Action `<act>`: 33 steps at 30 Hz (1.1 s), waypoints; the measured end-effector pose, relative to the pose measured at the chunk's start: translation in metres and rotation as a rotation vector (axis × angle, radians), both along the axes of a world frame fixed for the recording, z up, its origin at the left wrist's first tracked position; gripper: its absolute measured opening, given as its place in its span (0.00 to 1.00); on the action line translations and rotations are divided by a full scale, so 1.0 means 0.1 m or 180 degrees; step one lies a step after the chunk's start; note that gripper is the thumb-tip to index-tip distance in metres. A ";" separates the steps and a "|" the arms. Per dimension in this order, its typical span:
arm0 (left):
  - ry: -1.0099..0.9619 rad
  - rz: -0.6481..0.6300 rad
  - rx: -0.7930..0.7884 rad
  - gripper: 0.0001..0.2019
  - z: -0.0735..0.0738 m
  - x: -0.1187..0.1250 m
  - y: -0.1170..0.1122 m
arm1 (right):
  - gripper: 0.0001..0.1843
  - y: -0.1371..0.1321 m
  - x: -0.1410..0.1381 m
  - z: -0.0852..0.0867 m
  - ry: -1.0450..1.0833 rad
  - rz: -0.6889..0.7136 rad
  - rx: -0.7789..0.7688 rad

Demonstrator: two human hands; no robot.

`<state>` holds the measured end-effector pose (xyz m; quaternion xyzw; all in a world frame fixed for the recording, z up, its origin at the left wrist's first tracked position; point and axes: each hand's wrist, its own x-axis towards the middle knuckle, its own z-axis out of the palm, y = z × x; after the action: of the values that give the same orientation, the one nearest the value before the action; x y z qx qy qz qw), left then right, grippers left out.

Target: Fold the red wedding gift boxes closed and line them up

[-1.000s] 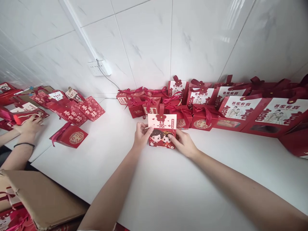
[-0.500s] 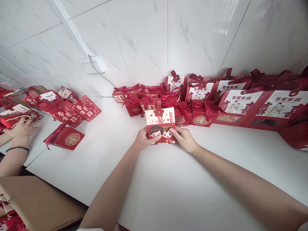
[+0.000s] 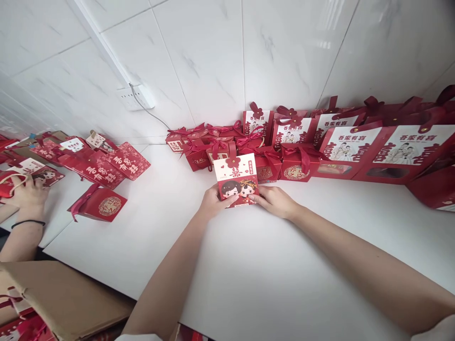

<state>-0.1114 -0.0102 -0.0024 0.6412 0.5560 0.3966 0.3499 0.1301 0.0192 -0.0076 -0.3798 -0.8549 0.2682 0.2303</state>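
A red and white gift box (image 3: 235, 173) with two cartoon faces and a ribbon loop on top is held upright over the white table (image 3: 227, 274). My left hand (image 3: 214, 202) grips its left lower edge, thumb across the front. On the opposite edge, my right hand (image 3: 275, 201) pinches it the same way; the fingers behind the box are hidden. Just beyond stand small red boxes with bows, among them a box with a gold round emblem (image 3: 300, 163).
Taller red gift bags (image 3: 351, 147) line the wall at right. A lone red box (image 3: 103, 203) lies left, near more flat-topped boxes (image 3: 130, 161). At far left a co-worker's hand (image 3: 30, 192) holds something red. An open cardboard carton (image 3: 67, 298) stands at lower left.
The gift box stays between both my hands, its top tilted slightly differently. At far left the co-worker's hand has shifted a little left, uncovering more of a box with cartoon faces.
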 end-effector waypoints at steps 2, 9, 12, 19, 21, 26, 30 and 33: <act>-0.0079 0.0050 -0.0151 0.25 0.00 0.00 0.00 | 0.23 0.00 -0.02 -0.02 -0.0010 -0.0061 -0.0027; -0.0081 0.0056 0.0030 0.25 -0.03 -0.04 0.03 | 0.22 0.02 -0.02 -0.07 0.0222 0.0015 -0.0132; -0.0341 -0.0006 0.0164 0.27 -0.06 -0.05 0.04 | 0.23 0.03 0.00 -0.07 0.0337 0.0027 -0.0168; -0.0587 -0.0030 0.0187 0.29 -0.06 -0.04 0.06 | 0.26 0.06 0.03 -0.11 0.0818 0.0094 -0.0382; -0.0509 0.0018 0.0261 0.28 -0.07 -0.05 0.07 | 0.26 0.07 0.03 -0.13 0.0892 0.0088 -0.0406; -0.0475 0.0208 0.0344 0.29 -0.09 -0.06 0.07 | 0.27 0.07 0.02 -0.13 0.0843 0.0128 -0.0408; -0.0551 0.0205 0.0253 0.28 -0.09 -0.05 0.06 | 0.27 0.06 0.02 -0.11 0.0803 0.0135 -0.0412; -0.0579 0.0175 0.0218 0.28 -0.07 -0.05 0.06 | 0.27 0.06 0.01 -0.11 0.0800 0.0127 -0.0422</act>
<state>-0.1166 -0.0038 -0.0097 0.5986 0.5255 0.4814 0.3658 0.1314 0.0250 -0.0182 -0.3405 -0.8071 0.3741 0.3045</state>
